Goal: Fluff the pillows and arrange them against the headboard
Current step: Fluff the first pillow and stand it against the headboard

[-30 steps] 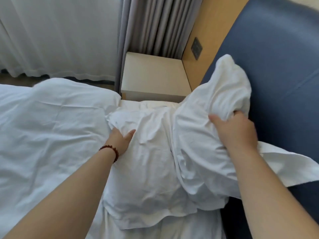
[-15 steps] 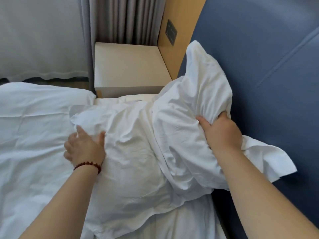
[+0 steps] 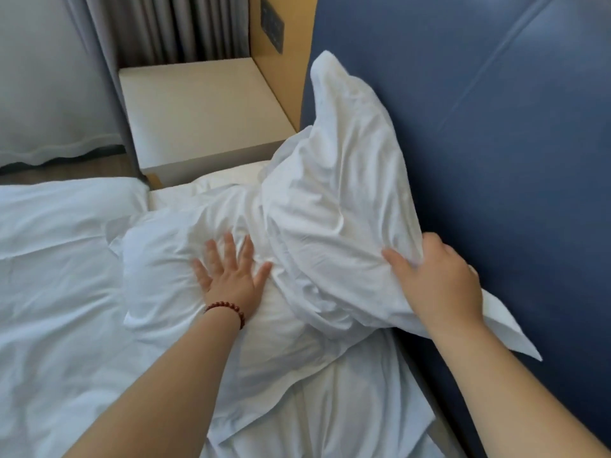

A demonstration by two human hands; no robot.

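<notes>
While looking down through the head camera, pressed the left grip (image 3: 231, 276) flat and wide, fingers spread, on the lower pillow (image 3: 172, 256), at 8 o'clock from frame centre. Wore a red bead bracelet (image 3: 228, 309) on that wrist. Held the right grip (image 3: 439, 282) at 4 o'clock, thumb and fingers curled round a bunched fold of the upper pillow (image 3: 337, 200). Had that upper pillow tilted up, its top corner pointing to 12 o'clock and leaning on the blue headboard (image 3: 496, 127), its lower part lying over the lower pillow's 3 o'clock side. Found the lower pillow flat on the bed's white sheet (image 3: 347, 408), near the headboard. Saw a rumpled white duvet (image 3: 49, 259) at 9 o'clock, touching the lower pillow. Noted a pale nightstand (image 3: 198, 107) at 11 o'clock beyond the pillows, a grey curtain (image 3: 165, 28) behind it, and a dark switch panel (image 3: 271, 26) on the wooden wall strip at 12 o'clock.
</notes>
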